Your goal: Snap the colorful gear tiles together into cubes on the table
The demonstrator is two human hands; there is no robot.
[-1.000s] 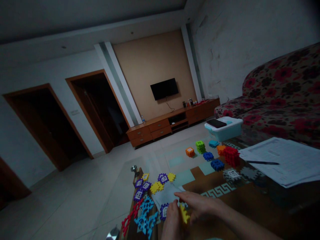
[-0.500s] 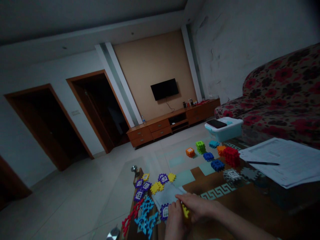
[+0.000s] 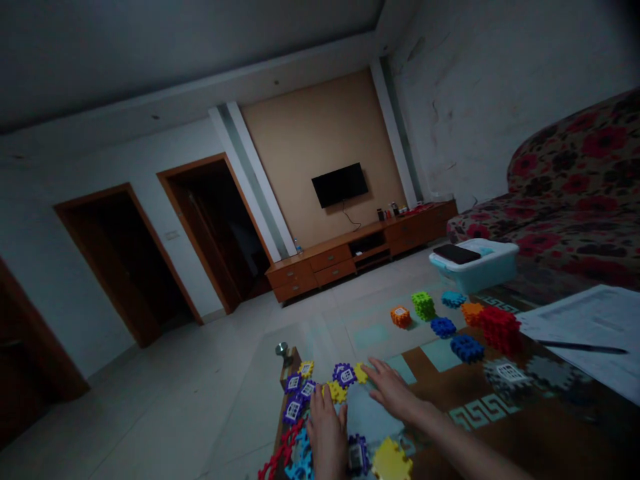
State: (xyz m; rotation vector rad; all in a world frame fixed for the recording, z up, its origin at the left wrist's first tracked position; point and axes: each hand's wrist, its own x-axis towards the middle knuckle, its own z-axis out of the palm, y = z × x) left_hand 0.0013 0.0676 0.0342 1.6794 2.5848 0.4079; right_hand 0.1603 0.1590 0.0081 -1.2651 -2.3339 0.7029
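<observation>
Flat toothed puzzle tiles in purple (image 3: 345,375), yellow, blue and red lie at the near left end of a glass-topped table (image 3: 505,427). My left hand (image 3: 327,432) lies flat, fingers stretched toward a small yellow tile (image 3: 336,391). My right hand (image 3: 393,392) is spread open, its fingertips reaching the yellow and purple tiles. A bigger yellow tile (image 3: 391,461) rests on the table just below my right forearm. Neither hand holds anything.
Assembled cubes stand further along the table: orange (image 3: 401,316), green (image 3: 424,305), blue (image 3: 467,348), red (image 3: 500,328). A white and teal box (image 3: 475,265) with a dark phone on it, papers with a pen (image 3: 585,347), a floral sofa (image 3: 575,200) and a TV cabinet (image 3: 360,248) lie beyond.
Both hands have let go of the yellow tile, which now lies on the table, and have stretched forward, open, to the loose tiles. The camera has tilted.
</observation>
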